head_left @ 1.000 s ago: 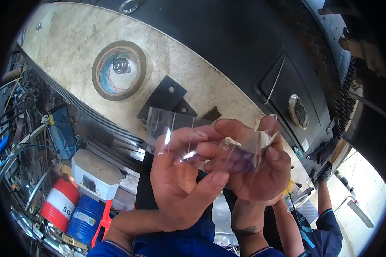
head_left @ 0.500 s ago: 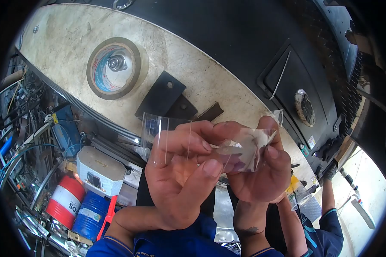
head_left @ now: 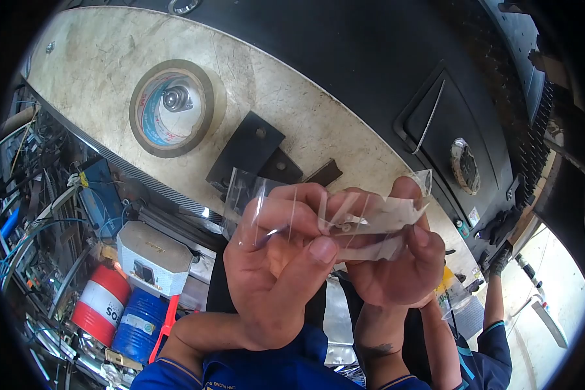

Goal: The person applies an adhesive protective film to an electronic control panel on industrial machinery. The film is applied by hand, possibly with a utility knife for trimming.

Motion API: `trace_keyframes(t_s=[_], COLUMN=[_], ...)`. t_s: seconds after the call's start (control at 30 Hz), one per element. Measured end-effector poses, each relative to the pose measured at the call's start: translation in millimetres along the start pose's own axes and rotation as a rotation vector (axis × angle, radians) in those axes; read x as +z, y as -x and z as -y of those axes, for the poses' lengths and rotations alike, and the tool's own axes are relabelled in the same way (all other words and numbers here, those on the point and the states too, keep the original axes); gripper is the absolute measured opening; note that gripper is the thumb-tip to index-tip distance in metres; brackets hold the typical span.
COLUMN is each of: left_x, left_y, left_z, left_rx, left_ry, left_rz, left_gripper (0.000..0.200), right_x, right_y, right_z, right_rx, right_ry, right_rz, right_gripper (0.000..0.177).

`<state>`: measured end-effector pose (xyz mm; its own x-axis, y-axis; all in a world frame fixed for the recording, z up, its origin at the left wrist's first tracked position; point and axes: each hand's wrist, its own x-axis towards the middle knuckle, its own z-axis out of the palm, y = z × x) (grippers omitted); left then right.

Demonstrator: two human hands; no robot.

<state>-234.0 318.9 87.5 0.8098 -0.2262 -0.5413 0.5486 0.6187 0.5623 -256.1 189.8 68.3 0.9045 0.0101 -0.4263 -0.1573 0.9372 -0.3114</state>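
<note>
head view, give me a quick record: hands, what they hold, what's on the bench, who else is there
left hand: pinches bag between thumb and fingers
right hand: holds bag's other end
bag: clear plastic, creased, contents unclear
bench: tape roll, black plates
below bench: red drum, blue drum
other person: arm in blue sleeve, lower right

Clear plastic bag (head_left: 344, 221) — red-and-white and blue drums (head_left: 99, 311), black plates (head_left: 247, 151), beige worktop (head_left: 110, 58).
</note>
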Motion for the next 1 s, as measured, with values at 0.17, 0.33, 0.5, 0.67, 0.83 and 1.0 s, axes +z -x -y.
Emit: trace_keyframes(t_s=[0.17, 0.33, 0.5, 0.67, 0.83, 1.0], left_x=[2, -1, 0, -8, -10, -12], left_y=[-5, -17, -26, -28, -32, -35], left_z=[3, 2, 0, -4, -7, -8], left_rx=[0.015, 0.158, 0.111, 0.003, 0.0, -0.014], left_ry=[0.061, -0.104, -0.007, 0.029, 0.064, 0.08], left_rz=[-0.048, 0.014, 0.09, 0.105, 0.113, 0.083], left_gripper=[0.018, 0.017, 0.019, 0.025, 0.026, 0.02], right_x=[-6, -27, -34, -54, -67, -68], right_y=[-2, -2, -21, -40, -43, -45], right_z=[1, 35, 59, 54, 47, 44], right_rx=[-0.041, -0.332, -0.418, -0.247, -0.32, -0.407], right_ry=[-0.067, 0.794, 1.587, 2.005, 2.01, 2.004], right_rz=[0.068, -0.266, -0.767, -0.866, -0.938, -0.937], right_gripper=[0.031, 0.038, 0.02, 0.021, 0.021, 0.019])
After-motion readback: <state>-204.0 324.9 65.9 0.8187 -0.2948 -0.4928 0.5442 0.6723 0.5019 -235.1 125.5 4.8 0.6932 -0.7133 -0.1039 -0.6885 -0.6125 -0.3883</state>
